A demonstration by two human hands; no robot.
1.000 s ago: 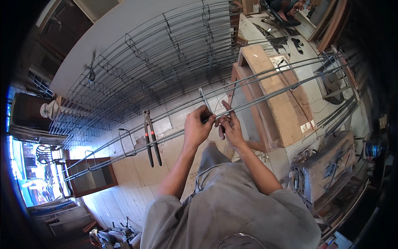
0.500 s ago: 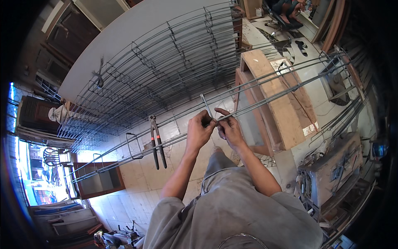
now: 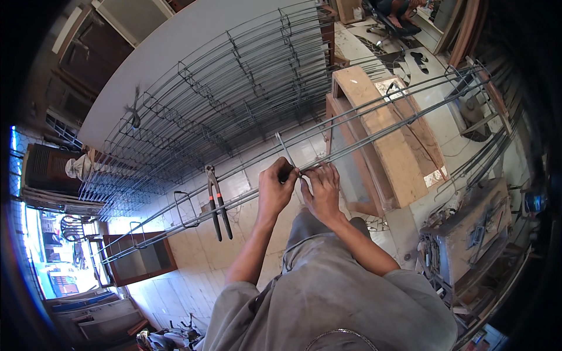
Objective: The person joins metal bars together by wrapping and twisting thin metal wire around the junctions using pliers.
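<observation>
Head view: tiled workshop floor (image 3: 193, 251), stacked rebar cages (image 3: 234, 99); both hands' grip (image 3: 276, 188) (image 3: 321, 188) clenched around long rebar (image 3: 374, 126).

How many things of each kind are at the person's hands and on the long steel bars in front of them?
Hands: 2, left hand and right hand, both on the long steel bars
Pincers hanging on the bars: 1
Rectangular steel stirrups around the bars left of the hands: 2 clearly visible
Short rod at the left hand: 1
Total: 6
</observation>
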